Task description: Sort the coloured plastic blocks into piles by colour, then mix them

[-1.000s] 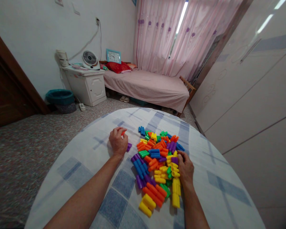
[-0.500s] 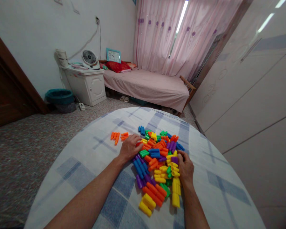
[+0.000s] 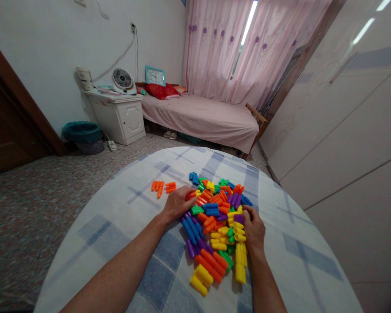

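Note:
A heap of plastic toy building blocks (image 3: 211, 209), shaped like joined tubes in orange, yellow, blue, green and purple, lies on the table. At the heap's left side, my left hand (image 3: 176, 204) is closed with its fingertips on an orange block (image 3: 190, 195). My right hand (image 3: 254, 227) rests against the right edge, its fingers curled beside a purple block (image 3: 239, 218) and yellow blocks (image 3: 239, 232). What those right fingers hold, if anything, is hidden. Two orange pieces, one set of blocks (image 3: 158, 187) and another block (image 3: 170, 187), lie apart on the left.
A checked blue and white cloth covers the round table (image 3: 117, 226). Beyond it stand a bed (image 3: 202, 115), a white cabinet (image 3: 130, 124) with a fan (image 3: 123, 79), and a bin (image 3: 83, 134). A tall wardrobe (image 3: 339, 130) is on the right.
My left hand has shifted slightly, its fingers lowering onto an orange block at the heap's left edge. My right hand has stayed in place.

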